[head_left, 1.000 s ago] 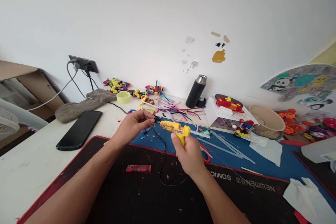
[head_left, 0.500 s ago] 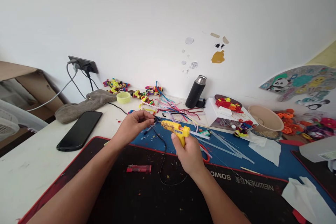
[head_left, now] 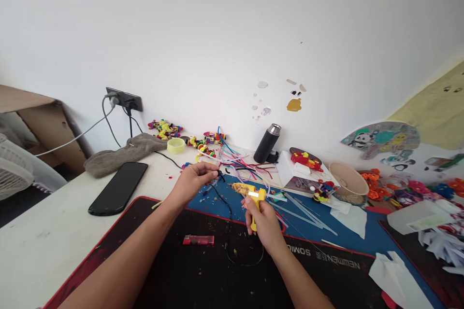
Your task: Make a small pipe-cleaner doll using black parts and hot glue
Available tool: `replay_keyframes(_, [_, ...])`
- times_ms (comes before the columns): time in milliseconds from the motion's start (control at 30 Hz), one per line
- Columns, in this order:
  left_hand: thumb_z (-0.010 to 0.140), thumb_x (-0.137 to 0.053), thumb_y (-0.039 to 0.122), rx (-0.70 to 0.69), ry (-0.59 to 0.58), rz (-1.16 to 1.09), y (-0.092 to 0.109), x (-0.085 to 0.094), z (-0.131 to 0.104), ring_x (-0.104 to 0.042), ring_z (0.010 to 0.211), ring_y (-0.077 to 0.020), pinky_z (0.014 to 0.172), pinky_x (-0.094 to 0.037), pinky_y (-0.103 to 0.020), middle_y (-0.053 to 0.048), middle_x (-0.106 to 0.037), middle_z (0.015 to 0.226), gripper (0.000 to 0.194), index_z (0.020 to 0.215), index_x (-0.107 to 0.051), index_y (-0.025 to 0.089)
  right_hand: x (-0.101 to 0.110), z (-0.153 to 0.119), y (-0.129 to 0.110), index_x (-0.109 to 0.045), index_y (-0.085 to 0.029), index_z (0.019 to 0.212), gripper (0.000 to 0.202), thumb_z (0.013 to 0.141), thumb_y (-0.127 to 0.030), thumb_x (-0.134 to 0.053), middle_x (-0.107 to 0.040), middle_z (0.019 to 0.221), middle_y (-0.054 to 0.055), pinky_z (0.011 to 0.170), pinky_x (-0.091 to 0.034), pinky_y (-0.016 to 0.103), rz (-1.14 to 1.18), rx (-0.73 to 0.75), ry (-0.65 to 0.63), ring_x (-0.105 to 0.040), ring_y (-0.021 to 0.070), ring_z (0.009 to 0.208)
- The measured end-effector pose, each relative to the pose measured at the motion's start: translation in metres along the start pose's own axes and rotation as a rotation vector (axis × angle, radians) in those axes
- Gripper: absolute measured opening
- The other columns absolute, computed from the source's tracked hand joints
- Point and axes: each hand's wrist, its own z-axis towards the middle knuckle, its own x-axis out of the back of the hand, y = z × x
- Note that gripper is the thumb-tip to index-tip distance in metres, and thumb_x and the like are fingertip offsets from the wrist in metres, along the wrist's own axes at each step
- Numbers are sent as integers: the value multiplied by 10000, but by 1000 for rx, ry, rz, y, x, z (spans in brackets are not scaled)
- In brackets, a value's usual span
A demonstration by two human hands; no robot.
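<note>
In my right hand (head_left: 264, 219) is a yellow hot glue gun (head_left: 256, 198), my fingers wrapped round its handle. Its stained nozzle end points left toward my left hand (head_left: 195, 181), with a gap between. Pinched between the thumb and fingers of that hand is a small black piece (head_left: 221, 175), perhaps a bit of pipe cleaner; its shape is partly hidden. The glue gun's black cord (head_left: 231, 217) loops down onto the dark mat. Pink, white, blue and black pipe cleaners (head_left: 246, 164) lie in a loose pile just beyond my hands.
A pink lighter (head_left: 198, 240) lies on the black mat (head_left: 181, 280). At left are a phone (head_left: 119, 188) and a grey cloth bundle (head_left: 123, 154). Small colourful figures (head_left: 166, 129), a black flask (head_left: 267, 144), a white box (head_left: 286, 169) and a beige bowl (head_left: 348, 178) line the wall.
The glue gun has drawn back right and slightly down from the black piece, opening a gap. My left hand still pinches the piece. The camera view has tilted upward.
</note>
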Motion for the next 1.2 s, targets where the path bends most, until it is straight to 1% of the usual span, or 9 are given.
replay_keyframes(167, [602,-916,445,16,-39,-26,-3,-4,-2,-612,643,-151,638,-485,-289,-15,-744,762,392,860,-774,186,14,-12,5,-634,-171,909,637,777,-790,-710,-608,568,-31,380,-343,209,88,-154,28,-534,113,385])
replay_keyframes(333, [586,-913,462,39,-96,-39,-3,-10,-4,-628,642,-159,628,-480,-285,-10,-735,737,408,824,-727,187,21,-13,0,-632,-169,973,578,821,-719,-722,-655,614,-12,385,-356,197,176,-207,-29,-582,122,419])
replay_keyframes(533, [578,-916,485,71,-160,-69,1,-13,-9,-628,656,-166,636,-475,-287,-22,-737,750,440,819,-690,194,23,-7,-2,-620,-173,981,544,913,-713,-624,-674,598,-2,355,-358,197,-15,-253,-108,-634,153,421])
replay_keyframes(633, [589,-924,492,66,-183,-74,3,-14,-12,-595,637,-150,638,-464,-282,1,-688,719,435,813,-703,192,27,-6,-1,-604,-198,884,551,956,-739,-537,-679,558,8,353,-344,206,-279,-197,-116,-651,174,403])
replay_keyframes(767, [571,-946,496,76,-182,-92,3,-17,-14,-556,621,-133,642,-459,-281,20,-650,718,451,810,-715,191,37,-9,-6,-588,-207,722,600,980,-740,-495,-689,550,25,420,-366,223,-576,-115,-78,-623,152,370])
replay_keyframes(867, [559,-957,485,85,-174,-114,2,-17,-14,-538,611,-123,630,-445,-275,23,-644,730,454,807,-720,187,46,-14,-14,-641,-206,723,566,991,-689,-519,-701,580,25,449,-334,246,-680,-27,-49,-588,148,363])
replay_keyframes(1000, [563,-964,461,118,-181,-156,-1,-18,-14,-538,604,-119,616,-422,-265,27,-645,708,449,812,-718,180,51,-22,-24,-741,-228,768,389,962,-544,-625,-707,632,43,518,-275,276,-881,210,73,-602,193,517])
replay_keyframes(1100, [573,-969,442,138,-204,-187,-5,-19,-14,-545,607,-121,622,-419,-264,19,-664,699,445,823,-717,173,44,-27,-30,-755,-236,843,354,982,-520,-595,-667,611,27,540,-271,290,-859,293,124,-559,196,547])
replay_keyframes(1200, [591,-972,422,161,-237,-221,-8,-20,-15,-547,613,-120,635,-425,-265,-9,-709,731,442,840,-712,166,26,-26,-33,-719,-223,869,378,993,-545,-564,-614,606,-1,521,-309,276,-634,250,67,-518,170,518])
